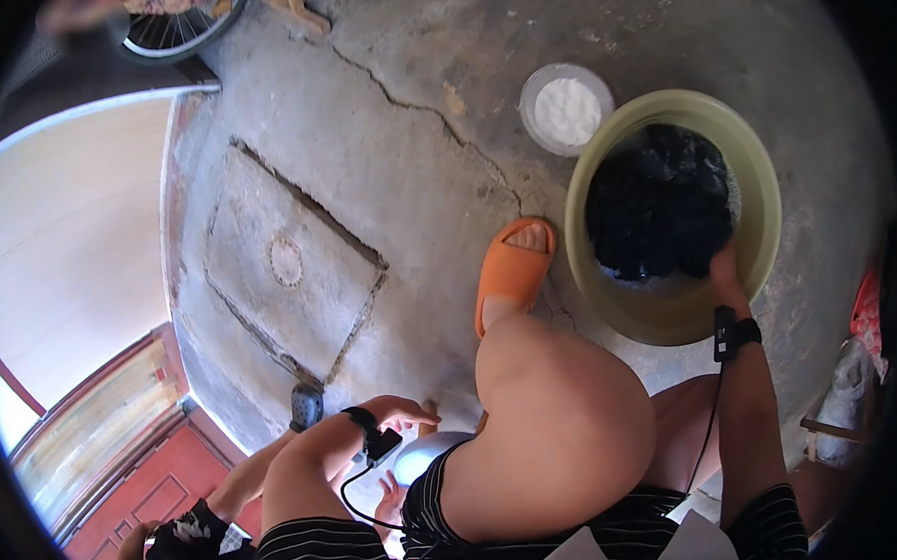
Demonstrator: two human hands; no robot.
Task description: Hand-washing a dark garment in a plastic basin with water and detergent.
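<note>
Where cloth (657, 204) bunches, right hand (726, 274) half-hides

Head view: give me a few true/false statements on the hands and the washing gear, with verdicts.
1. The right hand reaches into the olive basin. True.
2. The dark cloth lies on the floor outside the basin. False: the dark cloth is inside the basin.
3. The bowl beside the basin holds white powdery stuff. True.
4. The left hand is in the basin too. False: the left hand is outside it, in the lower left half of the view.
5. The slipper nearest the basin is blue. False: the slipper is orange.
</note>
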